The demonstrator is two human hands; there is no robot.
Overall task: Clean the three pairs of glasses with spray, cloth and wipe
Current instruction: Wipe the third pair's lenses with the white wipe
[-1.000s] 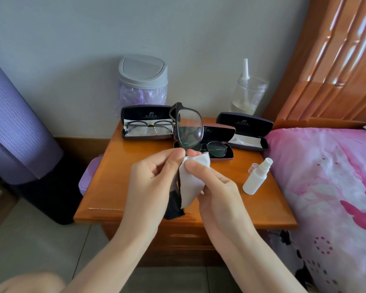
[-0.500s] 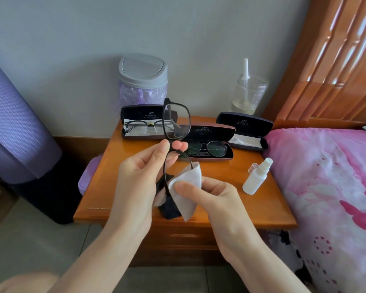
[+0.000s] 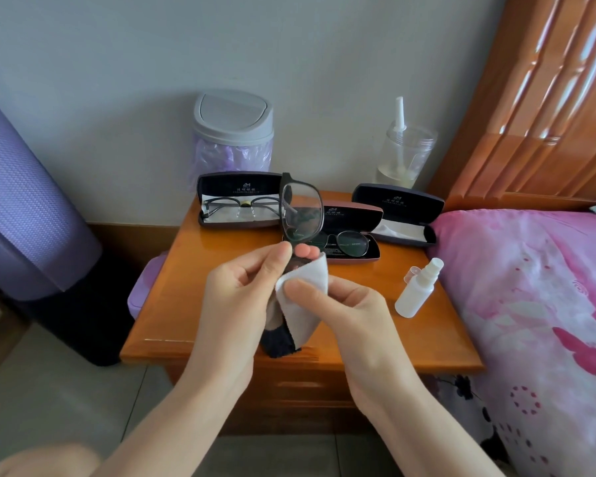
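Bedroom in a home. At right, a bed (image 3: 530, 304) under pink flowered cover, carved wooden headboard (image 3: 547, 115) behind. Wooden bedside cabinet serves as worktop (image 3: 186, 304), drawer (image 3: 300, 385) below, against plain wall (image 3: 117, 63). Small swing-lid bin (image 3: 233, 132), purple liner. Tiled floor (image 3: 49, 390).

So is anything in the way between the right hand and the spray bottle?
Nothing visible is. Only bare table lies between the right hand and the spray bottle. A clear cap sits close beside the bottle's neck, not in the path. That hand is pinching the white cloth, though.
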